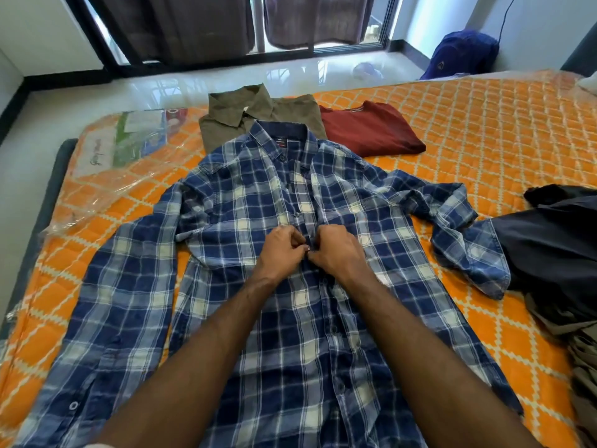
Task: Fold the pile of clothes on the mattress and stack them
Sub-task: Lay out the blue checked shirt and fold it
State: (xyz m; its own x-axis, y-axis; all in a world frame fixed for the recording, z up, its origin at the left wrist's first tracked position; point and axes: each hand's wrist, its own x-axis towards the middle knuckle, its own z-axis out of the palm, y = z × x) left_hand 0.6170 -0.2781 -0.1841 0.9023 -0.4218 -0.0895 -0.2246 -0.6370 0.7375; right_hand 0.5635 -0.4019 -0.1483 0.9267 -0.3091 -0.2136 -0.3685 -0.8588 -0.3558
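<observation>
Your left hand and right hand meet at mid-frame, both pinching the placket of the blue plaid shirt spread flat on the orange mattress; the button between your fingertips is barely visible. The shirt's collar overlaps the folded olive shirt, beside the folded red top. The dark unfolded pile is cut off at right.

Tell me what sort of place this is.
Most likely a bedroom in a home: an orange quilted mattress lies low on a glossy tiled floor, clothes are spread on it, and dark curtains hang at a sliding window behind.
</observation>
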